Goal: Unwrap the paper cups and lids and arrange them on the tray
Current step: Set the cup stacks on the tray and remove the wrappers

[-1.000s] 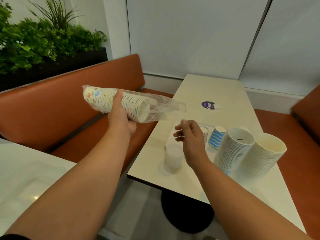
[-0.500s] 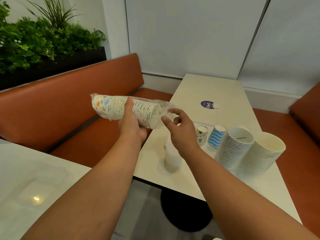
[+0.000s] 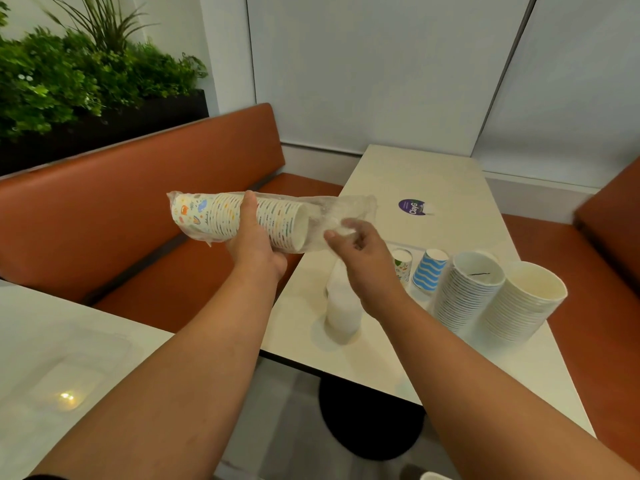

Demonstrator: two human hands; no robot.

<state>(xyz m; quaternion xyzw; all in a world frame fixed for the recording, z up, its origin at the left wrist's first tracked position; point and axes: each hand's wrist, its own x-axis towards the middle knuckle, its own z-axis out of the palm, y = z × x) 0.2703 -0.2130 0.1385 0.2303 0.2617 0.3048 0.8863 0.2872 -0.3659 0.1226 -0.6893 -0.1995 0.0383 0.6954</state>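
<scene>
Wrapper [image 3: 341,216] is the news here: its loose clear end, which a second ago hung free past the mouth of the cup stack, now sits stretched out toward centre frame with my right hand [image 3: 360,258] at it. The fingertips look pinched on the plastic, though blur there keeps me from being sure of the grip. Half a second ago that hand was just reaching the stack's open end; now it has drawn back a little toward the right, and the film looks taut along its top edge.

My left hand [image 3: 254,242] is wrapped around the middle of the printed cup stack [image 3: 221,218], holding it roughly level over the orange bench [image 3: 145,209], left of centre. The cups are still fully inside the sleeve.

So I judge the unwrapping has only begun: the sleeve has yet to slide off. Lower right on the table [image 3: 433,174] stand two tall white cup stacks [image 3: 498,299], a blue wavy cup [image 3: 428,271] and a small printed cup [image 3: 402,268]; whether they sit on a tray I cannot tell.
</scene>
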